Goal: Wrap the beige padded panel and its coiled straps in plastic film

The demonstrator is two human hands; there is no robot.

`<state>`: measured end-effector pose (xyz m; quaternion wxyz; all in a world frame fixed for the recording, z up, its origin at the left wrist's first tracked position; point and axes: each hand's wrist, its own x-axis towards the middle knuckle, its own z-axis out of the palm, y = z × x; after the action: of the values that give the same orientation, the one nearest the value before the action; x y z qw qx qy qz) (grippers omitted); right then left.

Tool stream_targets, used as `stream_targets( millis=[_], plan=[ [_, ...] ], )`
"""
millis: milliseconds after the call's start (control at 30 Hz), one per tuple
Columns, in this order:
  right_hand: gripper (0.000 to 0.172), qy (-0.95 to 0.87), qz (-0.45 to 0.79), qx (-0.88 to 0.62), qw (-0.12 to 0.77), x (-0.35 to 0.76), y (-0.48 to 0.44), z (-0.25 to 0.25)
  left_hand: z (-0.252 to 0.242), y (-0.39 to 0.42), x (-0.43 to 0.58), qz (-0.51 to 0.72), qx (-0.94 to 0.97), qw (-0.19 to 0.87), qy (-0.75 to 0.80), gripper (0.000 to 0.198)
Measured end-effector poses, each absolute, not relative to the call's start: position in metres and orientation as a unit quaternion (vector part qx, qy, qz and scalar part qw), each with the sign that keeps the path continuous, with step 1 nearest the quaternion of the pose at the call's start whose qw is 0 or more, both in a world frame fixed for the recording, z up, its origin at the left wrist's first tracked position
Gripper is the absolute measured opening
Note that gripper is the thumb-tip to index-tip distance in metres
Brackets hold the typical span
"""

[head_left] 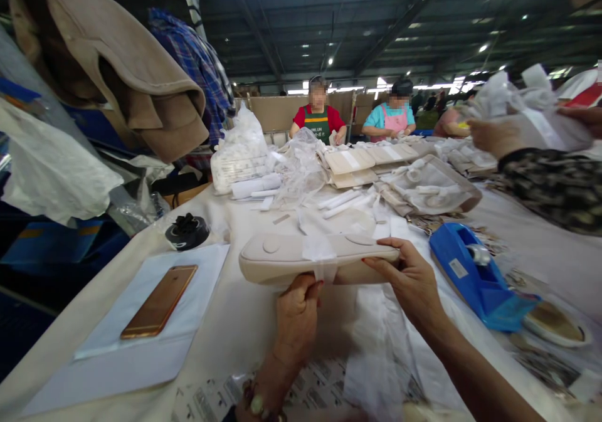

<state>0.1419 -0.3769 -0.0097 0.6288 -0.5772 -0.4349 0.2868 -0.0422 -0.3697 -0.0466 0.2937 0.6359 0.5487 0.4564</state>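
Observation:
A flat beige bag (277, 259), seen along its edge, is held level above the table. A translucent white wrapping strip (320, 247) goes around its middle. From below, my left hand (297, 315) pinches the strip's lower end between thumb and fingers, against the bag's near side. My right hand (411, 274) grips the bag's right end, fingers on top and thumb along the near side. White sheets (376, 328) lie on the table under my right forearm, and a printed plastic sheet (211, 400) lies below my left wrist.
A blue tape dispenser (465, 278) stands right of my right hand. At left are a phone (160, 300) on papers and a black round container (187, 231). Stacked beige bags (350, 162) and plastic wrap fill the back. A co-worker's patterned sleeve (555, 187) reaches in from the right.

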Motion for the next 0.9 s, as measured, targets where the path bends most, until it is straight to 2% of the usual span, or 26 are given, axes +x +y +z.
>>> stream_targets(
  millis=[167,367,700,900],
  plan=[
    [0.047,-0.436,0.285,-0.577,0.629,0.139,-0.376,-0.008,-0.052,-0.368,-0.043,0.419,0.669,0.312,0.528,0.016],
    [0.044,-0.439,0.273,-0.585,0.624,0.138,-0.377,-0.009,-0.083,-0.369,-0.042,0.410,0.724,0.233,0.504,0.011],
    [0.044,-0.438,0.270,-0.590,0.623,0.137,-0.376,-0.007,-0.116,-0.365,-0.051,0.502,0.742,0.092,0.435,0.026],
    [0.046,-0.437,0.275,-0.592,0.619,0.139,-0.376,-0.010,-0.124,-0.380,-0.066,0.538,0.684,0.119,0.478,0.015]
  ],
)
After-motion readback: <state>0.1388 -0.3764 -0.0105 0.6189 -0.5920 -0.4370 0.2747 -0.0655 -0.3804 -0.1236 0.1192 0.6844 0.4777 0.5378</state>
